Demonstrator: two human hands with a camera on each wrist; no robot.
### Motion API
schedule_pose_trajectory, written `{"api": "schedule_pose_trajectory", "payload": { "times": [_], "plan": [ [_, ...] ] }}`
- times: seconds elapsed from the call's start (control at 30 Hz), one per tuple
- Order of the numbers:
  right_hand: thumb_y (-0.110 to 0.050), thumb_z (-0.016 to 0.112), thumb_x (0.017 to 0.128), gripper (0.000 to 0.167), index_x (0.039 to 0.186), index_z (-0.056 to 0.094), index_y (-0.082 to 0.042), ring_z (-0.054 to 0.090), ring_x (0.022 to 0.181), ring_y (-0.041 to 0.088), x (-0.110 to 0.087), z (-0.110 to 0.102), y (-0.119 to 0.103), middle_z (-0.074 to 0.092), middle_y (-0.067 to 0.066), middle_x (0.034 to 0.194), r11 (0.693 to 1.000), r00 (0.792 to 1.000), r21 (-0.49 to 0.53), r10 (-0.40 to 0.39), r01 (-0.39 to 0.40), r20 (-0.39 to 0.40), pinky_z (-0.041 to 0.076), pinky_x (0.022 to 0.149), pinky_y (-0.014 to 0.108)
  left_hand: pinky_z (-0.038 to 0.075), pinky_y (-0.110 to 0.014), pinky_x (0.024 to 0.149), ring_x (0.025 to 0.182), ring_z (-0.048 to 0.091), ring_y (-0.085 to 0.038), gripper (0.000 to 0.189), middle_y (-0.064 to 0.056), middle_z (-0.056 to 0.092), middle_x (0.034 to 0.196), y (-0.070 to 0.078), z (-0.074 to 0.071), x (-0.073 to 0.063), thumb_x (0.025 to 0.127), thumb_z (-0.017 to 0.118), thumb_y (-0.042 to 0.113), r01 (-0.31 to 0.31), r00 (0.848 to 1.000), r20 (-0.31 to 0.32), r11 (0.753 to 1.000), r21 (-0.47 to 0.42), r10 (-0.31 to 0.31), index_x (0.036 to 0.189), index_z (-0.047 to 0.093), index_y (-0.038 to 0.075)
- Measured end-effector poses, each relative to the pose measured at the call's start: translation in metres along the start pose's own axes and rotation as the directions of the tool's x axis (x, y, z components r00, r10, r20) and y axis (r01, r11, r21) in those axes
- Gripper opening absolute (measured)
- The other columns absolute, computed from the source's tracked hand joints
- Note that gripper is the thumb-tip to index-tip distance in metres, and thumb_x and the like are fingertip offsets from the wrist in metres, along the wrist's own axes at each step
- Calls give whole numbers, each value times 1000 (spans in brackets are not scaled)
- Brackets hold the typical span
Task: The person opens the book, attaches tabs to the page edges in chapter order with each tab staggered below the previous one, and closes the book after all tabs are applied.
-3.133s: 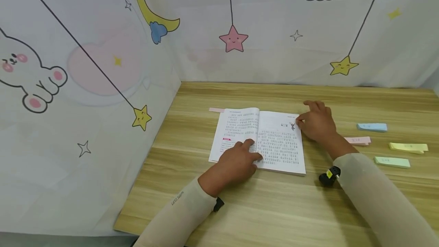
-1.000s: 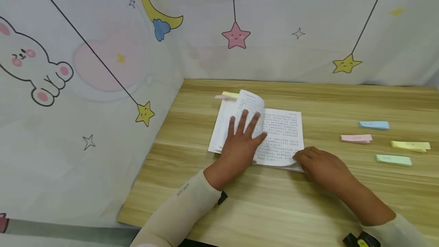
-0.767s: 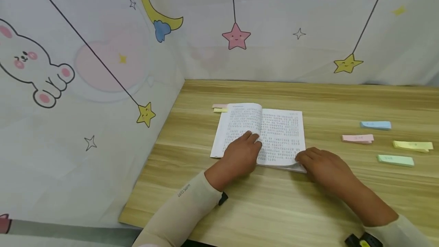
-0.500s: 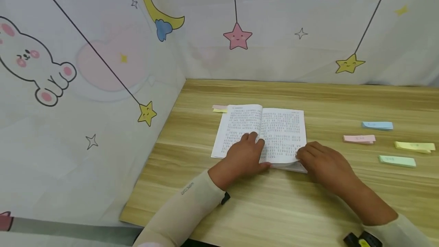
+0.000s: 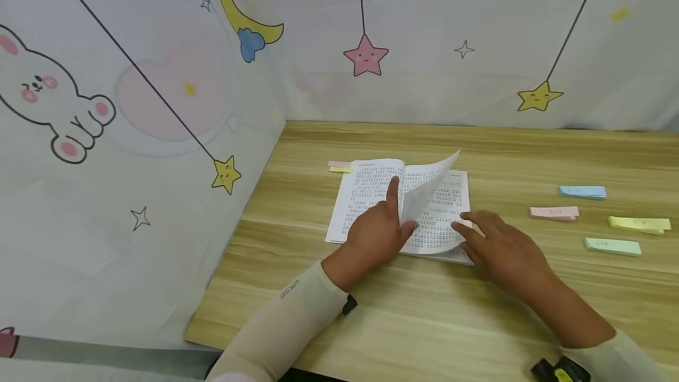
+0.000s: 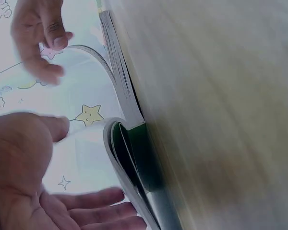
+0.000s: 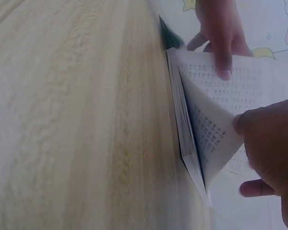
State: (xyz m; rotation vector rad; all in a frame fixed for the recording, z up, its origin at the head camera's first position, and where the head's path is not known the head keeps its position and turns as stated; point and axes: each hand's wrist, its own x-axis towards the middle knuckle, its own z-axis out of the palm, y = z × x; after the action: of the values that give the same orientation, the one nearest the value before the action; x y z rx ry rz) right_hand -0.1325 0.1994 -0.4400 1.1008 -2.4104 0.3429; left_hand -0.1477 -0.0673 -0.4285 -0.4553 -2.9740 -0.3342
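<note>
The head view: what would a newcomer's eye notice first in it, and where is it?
Most likely the open book near the middle of the wooden table, where a page curls up between the left hand and the right hand. Next, perhaps, the blue strip, pink strip, yellow strip and green strip to the right of the book. At upper left, a yellow crescent moon stands out on the pale cartoon backdrop.
</note>
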Motion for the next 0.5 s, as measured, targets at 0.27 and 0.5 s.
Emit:
{"api": "schedule_pose_trajectory", "payload": {
  "times": [0.27,0.5],
  "plan": [
    [3,81,76,37,110,70,-3,63,107,29,-5,2,3,68,9,111,1000,983,-5,-16,18,181,56,81,45,19,-67,115,153,4,-48,86,-22,3,168,-8,-2,0,92,72,15,40,985,-173,943,331,19,163,25,26],
    [4,82,72,32,100,70,-4,66,97,27,-1,1,4,69,6,99,998,993,-8,-56,57,99,56,75,41,30,-38,118,147,37,-28,30,-4,52,150,-5,-4,-5,101,62,17,-323,931,251,920,223,266,130,68,15]
  ]
}}
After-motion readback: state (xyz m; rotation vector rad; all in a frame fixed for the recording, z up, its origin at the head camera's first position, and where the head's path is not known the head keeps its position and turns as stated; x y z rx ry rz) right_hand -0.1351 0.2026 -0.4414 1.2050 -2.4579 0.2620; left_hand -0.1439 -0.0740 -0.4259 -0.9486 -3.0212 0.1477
